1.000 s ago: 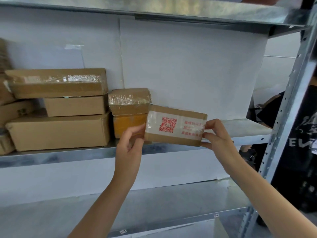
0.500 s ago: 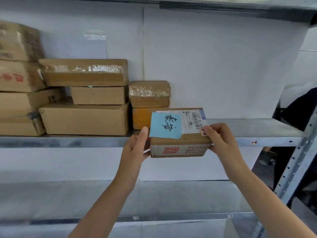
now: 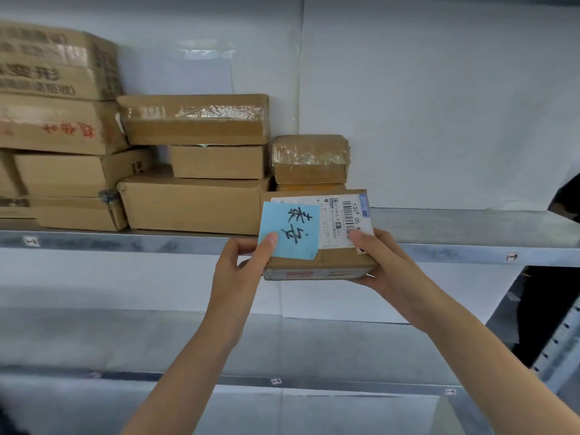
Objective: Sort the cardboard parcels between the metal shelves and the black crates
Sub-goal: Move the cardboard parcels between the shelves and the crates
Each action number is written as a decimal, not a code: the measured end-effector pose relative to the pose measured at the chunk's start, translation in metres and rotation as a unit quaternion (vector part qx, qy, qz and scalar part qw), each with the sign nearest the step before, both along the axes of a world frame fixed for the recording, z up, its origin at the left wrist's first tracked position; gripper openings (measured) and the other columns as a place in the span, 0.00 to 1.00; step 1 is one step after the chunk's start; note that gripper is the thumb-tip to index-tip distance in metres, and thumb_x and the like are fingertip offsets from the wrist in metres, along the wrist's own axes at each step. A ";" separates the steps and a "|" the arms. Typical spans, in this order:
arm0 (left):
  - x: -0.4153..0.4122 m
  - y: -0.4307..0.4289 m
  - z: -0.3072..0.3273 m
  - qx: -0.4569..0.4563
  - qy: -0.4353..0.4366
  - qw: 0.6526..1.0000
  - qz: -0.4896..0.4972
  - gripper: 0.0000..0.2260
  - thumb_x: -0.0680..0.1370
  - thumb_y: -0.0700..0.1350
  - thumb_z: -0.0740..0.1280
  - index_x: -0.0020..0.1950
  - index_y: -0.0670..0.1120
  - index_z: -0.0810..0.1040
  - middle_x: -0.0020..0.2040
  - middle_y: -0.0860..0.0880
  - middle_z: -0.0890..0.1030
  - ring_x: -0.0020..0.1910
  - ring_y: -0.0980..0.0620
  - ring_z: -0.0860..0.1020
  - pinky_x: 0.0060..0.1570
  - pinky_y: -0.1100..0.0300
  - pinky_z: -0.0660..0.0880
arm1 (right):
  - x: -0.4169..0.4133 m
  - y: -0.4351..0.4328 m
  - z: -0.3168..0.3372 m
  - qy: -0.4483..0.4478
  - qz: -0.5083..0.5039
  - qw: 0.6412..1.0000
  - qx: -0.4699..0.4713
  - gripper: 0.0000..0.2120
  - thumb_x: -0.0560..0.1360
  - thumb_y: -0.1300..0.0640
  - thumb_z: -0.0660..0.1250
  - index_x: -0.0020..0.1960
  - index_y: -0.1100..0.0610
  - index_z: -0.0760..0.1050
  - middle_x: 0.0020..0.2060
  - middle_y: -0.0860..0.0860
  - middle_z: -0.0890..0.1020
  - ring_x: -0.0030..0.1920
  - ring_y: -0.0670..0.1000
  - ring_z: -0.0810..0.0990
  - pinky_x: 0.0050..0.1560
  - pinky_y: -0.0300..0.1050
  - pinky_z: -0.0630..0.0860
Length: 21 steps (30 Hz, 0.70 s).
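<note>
Left hand (image 3: 238,271) clamped on the left end of a small cardboard parcel (image 3: 317,265), thumb pressed flat on a blue note (image 3: 290,230), other fingers hidden behind the box. Right hand (image 3: 389,265) gripping the right end, thumb on the corner of a white shipping label (image 3: 343,219), fingers curled under the bottom. Hands apart, box between them, held level just in front of the edge of the middle metal shelf (image 3: 470,237); touching the shelf or not, cannot tell. Blue note handwritten in black, overlapping the label's left side. Red print on the taped front face, too blurred to read. Directly behind, a small taped parcel (image 3: 310,158) on an orange-brown box (image 3: 310,186), the latter mostly hidden. Left of that, a stack of three brown boxes (image 3: 194,171), the top one banded with shiny tape. Further left, larger cartons (image 3: 53,120) with printed characters, piled out to the frame's edge. White wall panel (image 3: 439,105) behind. Below, a lower metal shelf (image 3: 94,340). At far right, a perforated upright (image 3: 561,340) and a sliver of dark clothing (image 3: 568,196)
</note>
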<state>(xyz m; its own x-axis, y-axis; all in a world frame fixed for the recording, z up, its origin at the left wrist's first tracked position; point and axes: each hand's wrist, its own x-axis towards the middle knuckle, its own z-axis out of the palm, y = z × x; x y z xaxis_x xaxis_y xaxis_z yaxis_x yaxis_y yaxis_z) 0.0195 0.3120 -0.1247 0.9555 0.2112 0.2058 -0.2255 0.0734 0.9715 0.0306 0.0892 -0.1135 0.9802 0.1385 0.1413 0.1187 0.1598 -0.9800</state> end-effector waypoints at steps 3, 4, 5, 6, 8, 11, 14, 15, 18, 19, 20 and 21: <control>-0.004 0.019 0.000 -0.012 -0.015 1.000 0.012 0.24 0.67 0.68 0.71 0.50 0.50 0.75 0.46 0.57 0.86 0.49 0.58 0.83 0.50 0.60 0.76 | 0.002 0.020 -0.001 -0.002 0.047 0.999 -0.002 0.26 0.68 0.40 0.75 0.63 0.47 0.78 0.59 0.49 0.84 0.60 0.51 0.82 0.59 0.51 0.80; -0.006 0.026 -0.002 -0.017 -0.019 1.000 0.018 0.22 0.68 0.67 0.71 0.49 0.50 0.75 0.47 0.56 0.86 0.49 0.58 0.83 0.51 0.60 0.75 | 0.003 0.028 -0.002 0.000 0.061 0.998 -0.004 0.24 0.68 0.39 0.75 0.62 0.46 0.79 0.59 0.49 0.84 0.60 0.51 0.82 0.59 0.50 0.80; -0.008 0.034 -0.004 -0.023 -0.022 0.999 0.025 0.20 0.69 0.66 0.70 0.48 0.51 0.75 0.48 0.56 0.86 0.51 0.57 0.83 0.53 0.58 0.76 | 0.003 0.036 -0.003 0.003 0.073 0.997 -0.006 0.24 0.68 0.39 0.75 0.61 0.45 0.79 0.59 0.49 0.84 0.60 0.51 0.82 0.59 0.50 0.80; -0.012 0.042 -0.007 -0.030 -0.024 0.999 0.033 0.19 0.69 0.65 0.70 0.48 0.52 0.75 0.49 0.55 0.86 0.52 0.56 0.83 0.54 0.57 0.76 | 0.004 0.046 -0.004 0.006 0.085 0.996 -0.010 0.25 0.66 0.38 0.75 0.61 0.44 0.79 0.58 0.48 0.84 0.60 0.51 0.82 0.58 0.50 0.80; -0.020 0.063 -0.013 -0.045 -0.026 0.997 0.053 0.18 0.70 0.63 0.72 0.48 0.51 0.76 0.50 0.54 0.86 0.53 0.55 0.83 0.56 0.55 0.77 | 0.006 0.069 -0.006 0.007 0.109 0.994 -0.026 0.26 0.64 0.37 0.74 0.60 0.42 0.79 0.58 0.48 0.84 0.60 0.50 0.82 0.59 0.50 0.80; -0.035 0.100 -0.024 -0.053 -0.018 0.994 0.097 0.19 0.71 0.63 0.70 0.50 0.50 0.77 0.50 0.52 0.86 0.52 0.54 0.83 0.59 0.52 0.77 | 0.010 0.109 -0.014 0.006 0.149 0.988 -0.046 0.28 0.65 0.36 0.75 0.63 0.42 0.77 0.58 0.47 0.84 0.59 0.50 0.82 0.62 0.52 0.79; -0.055 0.142 -0.036 -0.057 -0.010 0.988 0.145 0.20 0.70 0.64 0.69 0.50 0.50 0.78 0.51 0.51 0.86 0.55 0.52 0.82 0.61 0.51 0.76 | 0.015 0.153 -0.021 0.006 0.203 0.977 -0.067 0.24 0.67 0.37 0.72 0.62 0.41 0.77 0.57 0.47 0.84 0.59 0.49 0.82 0.63 0.53 0.77; -0.063 0.156 -0.040 -0.060 -0.008 0.985 0.162 0.20 0.69 0.64 0.69 0.51 0.49 0.78 0.51 0.51 0.86 0.56 0.51 0.82 0.61 0.51 0.75 | 0.016 0.169 -0.022 0.007 0.226 0.971 -0.073 0.23 0.69 0.37 0.72 0.62 0.41 0.78 0.58 0.47 0.84 0.59 0.49 0.82 0.63 0.52 0.76; -0.092 0.200 -0.051 -0.065 0.002 0.971 0.231 0.20 0.70 0.63 0.69 0.52 0.50 0.80 0.53 0.50 0.85 0.57 0.49 0.81 0.62 0.50 0.75 | 0.020 0.226 -0.027 0.007 0.294 0.951 -0.093 0.24 0.73 0.39 0.71 0.66 0.46 0.77 0.60 0.48 0.83 0.61 0.50 0.81 0.63 0.50 0.76; -0.103 0.214 -0.055 -0.064 0.005 0.965 0.253 0.21 0.70 0.64 0.69 0.54 0.51 0.80 0.54 0.51 0.85 0.58 0.50 0.81 0.63 0.49 0.74 | 0.020 0.247 -0.029 0.012 0.315 0.944 -0.096 0.25 0.72 0.39 0.71 0.66 0.46 0.77 0.60 0.48 0.83 0.61 0.50 0.81 0.62 0.48 0.77; -0.115 0.229 -0.057 -0.060 0.006 0.959 0.275 0.22 0.70 0.65 0.68 0.56 0.52 0.80 0.54 0.52 0.84 0.58 0.52 0.80 0.64 0.49 0.74 | 0.018 0.269 -0.031 0.018 0.338 0.936 -0.096 0.25 0.71 0.39 0.71 0.66 0.47 0.77 0.59 0.49 0.84 0.61 0.50 0.81 0.60 0.46 0.79; -0.127 0.244 -0.060 -0.056 0.006 0.952 0.300 0.22 0.71 0.66 0.67 0.57 0.54 0.80 0.54 0.54 0.84 0.58 0.54 0.80 0.64 0.50 0.74 | 0.015 0.293 -0.034 0.025 0.359 0.928 -0.095 0.25 0.71 0.39 0.72 0.65 0.46 0.78 0.59 0.49 0.84 0.61 0.50 0.82 0.57 0.44 0.80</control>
<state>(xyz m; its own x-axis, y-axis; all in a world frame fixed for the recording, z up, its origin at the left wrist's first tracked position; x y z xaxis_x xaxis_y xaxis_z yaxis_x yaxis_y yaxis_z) -0.1071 0.5557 -0.1844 0.6582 0.7398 0.1396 -0.2490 0.0389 0.9677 0.0452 0.3817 -0.1473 0.6310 0.7757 0.0040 0.0015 0.0039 -1.0000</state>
